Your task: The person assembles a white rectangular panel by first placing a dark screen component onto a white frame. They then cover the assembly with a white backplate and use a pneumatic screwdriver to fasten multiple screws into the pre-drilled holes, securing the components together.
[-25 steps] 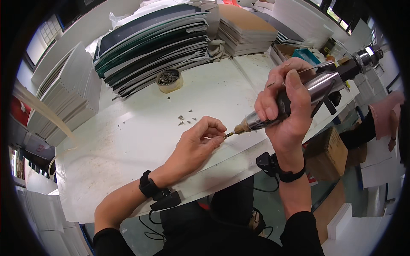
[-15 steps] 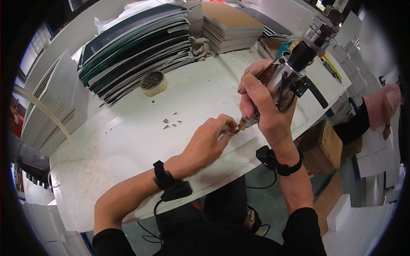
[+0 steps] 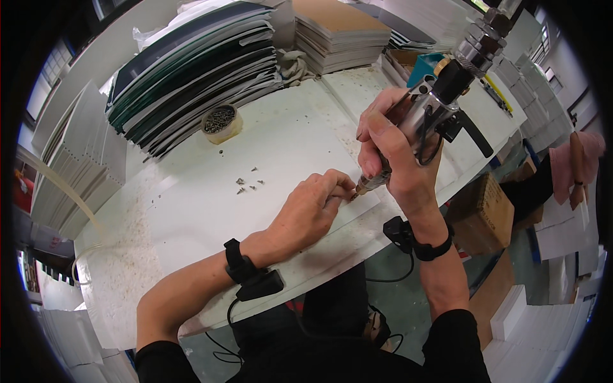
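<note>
My right hand point(image 3: 396, 143) is wrapped round a silver air screwdriver point(image 3: 426, 118), tilted with its tip pointing down and left. My left hand point(image 3: 311, 207) is closed in a pinch right at that tip, on a small dark piece point(image 3: 354, 197) that looks like a screw. Both meet over the right end of a white board point(image 3: 211, 220) lying on the table. Several loose screws point(image 3: 241, 182) are scattered on the board, left of my left hand. Farther back stands a round tub point(image 3: 221, 124) filled with more screws.
Behind the tub rises a tall stack of dark and white sheets point(image 3: 191, 76). A stack of brown-topped boards point(image 3: 341, 35) stands beyond it. White panels point(image 3: 83, 159) lean at the left. A cardboard box point(image 3: 479, 214) sits right of the table, near another person point(image 3: 565, 169).
The view has shifted slightly, so the tub, stacks and loose screws appear a little farther left. Both hands keep the same hold, with the screwdriver tip still at my left fingertips.
</note>
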Tool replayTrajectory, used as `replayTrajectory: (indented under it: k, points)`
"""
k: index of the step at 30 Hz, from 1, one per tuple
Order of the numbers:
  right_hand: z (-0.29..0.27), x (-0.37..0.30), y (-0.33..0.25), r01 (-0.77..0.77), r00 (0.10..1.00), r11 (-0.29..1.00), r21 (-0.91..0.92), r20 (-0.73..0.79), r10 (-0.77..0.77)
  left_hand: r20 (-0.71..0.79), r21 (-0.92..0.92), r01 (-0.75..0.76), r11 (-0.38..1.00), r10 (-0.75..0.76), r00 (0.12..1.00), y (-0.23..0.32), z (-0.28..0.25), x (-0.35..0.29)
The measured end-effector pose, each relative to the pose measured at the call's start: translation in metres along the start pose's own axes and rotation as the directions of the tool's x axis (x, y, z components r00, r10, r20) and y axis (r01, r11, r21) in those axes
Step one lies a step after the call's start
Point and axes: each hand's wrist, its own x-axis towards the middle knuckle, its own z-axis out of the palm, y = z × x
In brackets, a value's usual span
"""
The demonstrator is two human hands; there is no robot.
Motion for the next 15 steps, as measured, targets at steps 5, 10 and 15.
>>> replayTrajectory:
  k: [5,10,15]
  points:
    - [0.0,-0.004,0.006,-0.054,0.998,0.998,-0.021,0.031,0.055,-0.066,-0.06,0.001,0.998,-0.005,0.998,-0.001,0.004,-0.003]
    - [-0.002,-0.005,0.015,-0.097,0.992,0.995,0.005,0.077,0.097,-0.052,-0.06,0.057,0.997,-0.06,0.997,0.003,-0.001,-0.006]
    - [-0.004,-0.005,0.008,-0.059,0.973,0.998,-0.009,0.225,0.06,0.021,0.062,0.034,0.998,-0.035,0.999,0.004,-0.013,0.002]
